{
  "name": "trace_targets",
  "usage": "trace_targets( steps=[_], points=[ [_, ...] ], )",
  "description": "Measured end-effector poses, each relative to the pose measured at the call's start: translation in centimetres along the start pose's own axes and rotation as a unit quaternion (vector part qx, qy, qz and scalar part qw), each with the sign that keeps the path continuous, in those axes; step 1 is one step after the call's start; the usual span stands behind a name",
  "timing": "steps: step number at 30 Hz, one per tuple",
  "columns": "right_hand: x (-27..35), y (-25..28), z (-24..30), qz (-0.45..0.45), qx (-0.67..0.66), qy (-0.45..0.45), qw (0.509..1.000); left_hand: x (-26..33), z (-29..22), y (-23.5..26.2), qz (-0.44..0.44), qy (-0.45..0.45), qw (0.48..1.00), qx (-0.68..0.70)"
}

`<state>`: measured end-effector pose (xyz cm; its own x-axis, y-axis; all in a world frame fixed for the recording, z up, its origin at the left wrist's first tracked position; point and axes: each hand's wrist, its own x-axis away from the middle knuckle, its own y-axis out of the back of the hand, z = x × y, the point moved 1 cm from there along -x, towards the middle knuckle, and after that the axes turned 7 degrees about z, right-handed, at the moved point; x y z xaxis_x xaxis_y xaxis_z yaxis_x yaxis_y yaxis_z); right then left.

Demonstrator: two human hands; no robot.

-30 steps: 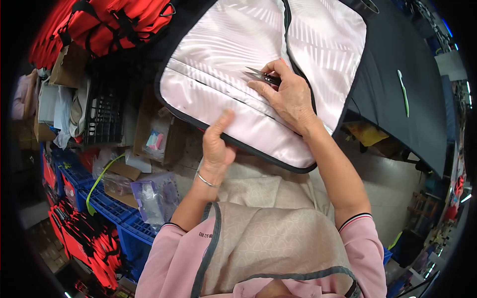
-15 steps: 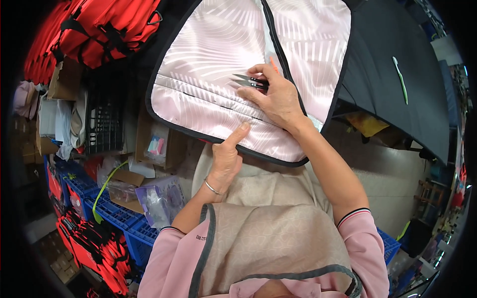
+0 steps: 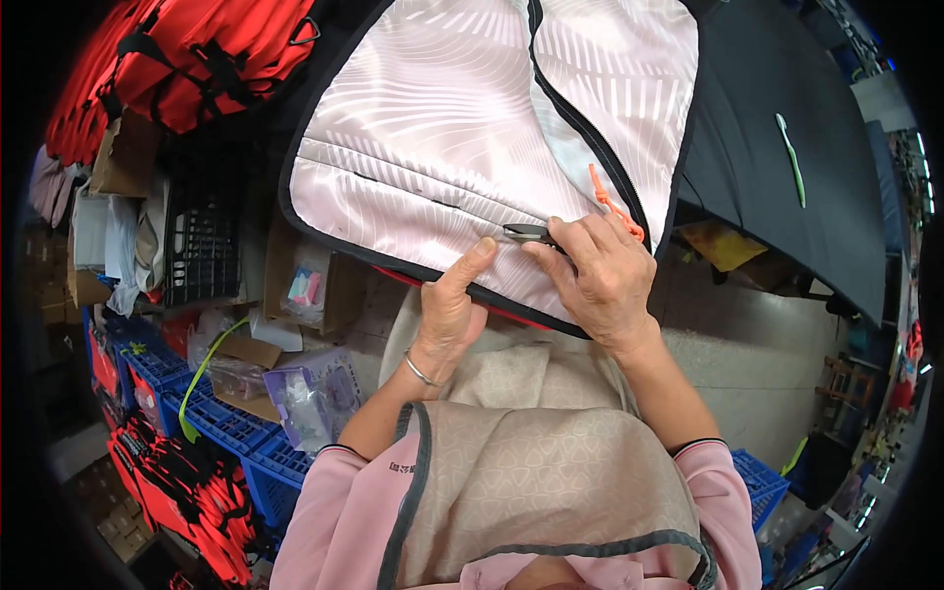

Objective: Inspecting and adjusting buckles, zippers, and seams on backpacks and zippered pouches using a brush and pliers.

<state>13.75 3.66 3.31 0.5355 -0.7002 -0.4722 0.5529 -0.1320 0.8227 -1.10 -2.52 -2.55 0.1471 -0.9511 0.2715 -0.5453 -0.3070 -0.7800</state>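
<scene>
In front of me lies a pale pink, shiny patterned fabric panel [image 3: 423, 108] with black bound edges, seemingly part of a bag. My left hand [image 3: 450, 305] is closed on its near edge, thumb on top and fingers hidden beneath. Small dark thread snips [image 3: 527, 233] are in my right hand [image 3: 605, 280], blades pointing left over the stitched seam near the panel's lower side. The hand rests on the cloth close to that edge. Beside its knuckles lies an orange cord pull [image 3: 612, 205], at the lower end of a curved black zipper [image 3: 590, 123].
A black-covered table [image 3: 767, 147] on the right carries a green and white toothbrush [image 3: 793, 162]. Red bags [image 3: 211, 64] are piled at the far left, above a black crate [image 3: 202, 241]. Blue crates [image 3: 221, 413] and a cardboard box [image 3: 339, 290] stand on the left.
My right hand has moved down and right with the snips, from the panel's middle to the lower seam. The orange cord now lies lower. My left hand keeps its hold.
</scene>
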Motion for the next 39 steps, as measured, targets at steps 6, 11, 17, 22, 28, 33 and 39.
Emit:
trace_targets(
  steps=[6, 11, 17, 22, 28, 33, 39],
  points=[
    [0.1, -0.5, -0.1, -0.007, 0.006, 0.006, 1.0, 0.3, -0.2, -0.8, -0.008, -0.002, 1.0, -0.003],
    [0.0, -0.6, -0.1, -0.015, 0.022, 0.006, 1.0, 0.2, -0.1, -0.6, -0.011, 0.004, 1.0, 0.005],
    [0.3, -1.1, -0.1, -0.03, 0.062, 0.016, 0.997, 0.1, 0.2, -0.4, -0.025, 0.008, 0.999, 0.019],
    [0.1, -1.6, -1.3, -0.017, -0.06, -0.015, 0.998, 0.2, 0.2, -0.7, -0.03, -0.004, 0.999, 0.012],
    [-1.6, 0.0, -1.4, 0.047, -0.307, -0.245, 0.919, 0.1, 0.2, -0.5, -0.013, -0.004, 1.0, 0.0],
    [-2.9, -2.9, -1.4, 0.034, -0.115, -0.159, 0.98, 0.4, 0.7, 0.1, -0.036, 0.013, 0.999, 0.003],
    [-3.0, -2.0, -4.1, 0.068, -0.196, -0.24, 0.948, 0.3, 0.6, 0.0, -0.046, 0.0, 0.999, -0.019]
  ],
)
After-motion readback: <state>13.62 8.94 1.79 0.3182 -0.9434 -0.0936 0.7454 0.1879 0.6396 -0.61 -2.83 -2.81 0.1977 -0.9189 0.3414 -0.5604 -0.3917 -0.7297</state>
